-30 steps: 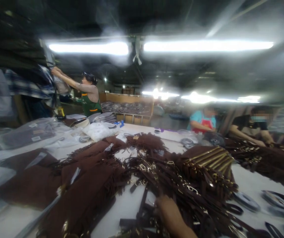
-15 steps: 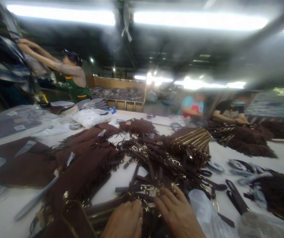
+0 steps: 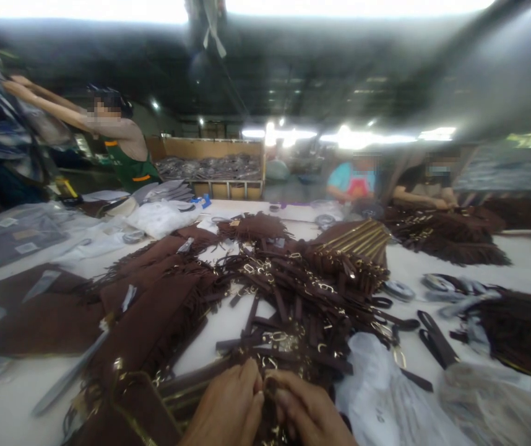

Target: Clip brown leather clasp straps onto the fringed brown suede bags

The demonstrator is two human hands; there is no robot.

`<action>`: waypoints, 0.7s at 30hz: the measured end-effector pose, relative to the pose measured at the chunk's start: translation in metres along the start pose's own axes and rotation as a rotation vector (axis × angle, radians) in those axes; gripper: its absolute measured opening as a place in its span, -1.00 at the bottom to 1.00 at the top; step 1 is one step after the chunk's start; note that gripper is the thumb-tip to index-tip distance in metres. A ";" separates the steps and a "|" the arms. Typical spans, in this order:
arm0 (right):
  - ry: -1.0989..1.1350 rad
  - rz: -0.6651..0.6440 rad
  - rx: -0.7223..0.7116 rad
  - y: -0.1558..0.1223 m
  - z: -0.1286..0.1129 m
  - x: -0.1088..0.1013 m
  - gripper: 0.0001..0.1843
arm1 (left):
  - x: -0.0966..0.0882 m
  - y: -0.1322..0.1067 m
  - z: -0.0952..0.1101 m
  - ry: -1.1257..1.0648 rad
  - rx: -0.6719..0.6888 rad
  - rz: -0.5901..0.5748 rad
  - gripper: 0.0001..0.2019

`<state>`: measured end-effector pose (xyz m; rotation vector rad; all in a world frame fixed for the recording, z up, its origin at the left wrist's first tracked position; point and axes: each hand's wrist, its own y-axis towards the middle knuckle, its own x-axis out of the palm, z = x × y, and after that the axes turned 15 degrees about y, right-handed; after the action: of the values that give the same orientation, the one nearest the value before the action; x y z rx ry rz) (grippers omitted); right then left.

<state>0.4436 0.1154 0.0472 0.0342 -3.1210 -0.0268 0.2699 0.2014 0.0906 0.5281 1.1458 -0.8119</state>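
My left hand (image 3: 228,412) and my right hand (image 3: 309,415) meet at the bottom middle, fingertips pressed together on a dark brown strap with gold hardware (image 3: 270,390). Both hands' fingers are curled in a pinch. They rest at the near end of a tangled heap of brown straps and buckles (image 3: 302,297) on the white table (image 3: 228,328). Brown fringed suede pieces (image 3: 154,303) lie to the left of the heap.
A clear plastic bag (image 3: 381,396) lies right of my hands. Bagged goods (image 3: 19,235) sit at the far left. Across the table, one person (image 3: 117,142) reaches up leftward; two others (image 3: 386,183) work over more fringed pieces (image 3: 451,238). Loose straps (image 3: 437,337) lie right.
The view has tipped downward. My left hand came into view beside the right, and both have closed together on a strap at the heap's near end.
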 end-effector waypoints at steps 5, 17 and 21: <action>0.332 0.052 0.133 0.000 0.008 0.003 -0.54 | 0.001 0.004 0.000 -0.023 -0.035 -0.057 -0.89; -0.023 0.126 0.083 0.005 0.008 0.007 -0.58 | 0.009 0.001 -0.007 -0.026 0.034 0.013 -0.88; -0.105 0.000 0.047 -0.002 -0.011 0.000 -0.73 | 0.009 0.002 -0.006 -0.028 0.025 0.020 -0.87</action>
<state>0.4437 0.1134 0.0583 0.0338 -3.2263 0.0458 0.2695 0.2045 0.0802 0.5464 1.1038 -0.8157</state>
